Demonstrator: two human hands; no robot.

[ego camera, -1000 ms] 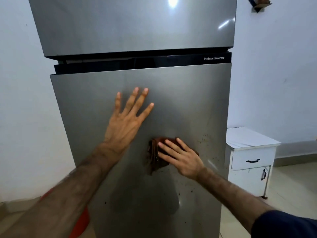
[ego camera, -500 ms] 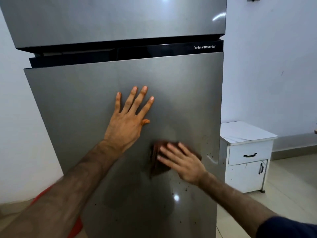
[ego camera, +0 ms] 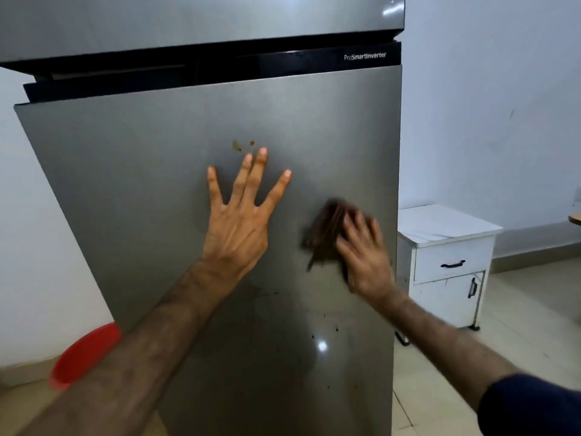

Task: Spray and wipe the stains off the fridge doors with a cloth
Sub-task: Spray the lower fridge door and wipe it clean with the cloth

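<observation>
The grey lower fridge door (ego camera: 141,184) fills the view, under the upper door (ego camera: 188,23). My left hand (ego camera: 239,221) lies flat on the lower door with its fingers spread. Just above its fingertips sit two small brown stains (ego camera: 239,145). My right hand (ego camera: 364,253), blurred by motion, presses a brown cloth (ego camera: 327,234) against the door near its right edge with straight fingers. Dark specks (ego camera: 327,325) dot the door below the cloth. No spray bottle is in view.
A white cabinet (ego camera: 446,247) with a drawer and a small door stands to the right of the fridge on a tiled floor. A red plastic thing (ego camera: 85,354) lies on the floor at the left. White walls flank the fridge.
My right hand has slid the cloth right and up, toward the door's right edge. My left hand stays flat on the door. Two brown stains now show above its fingertips.
</observation>
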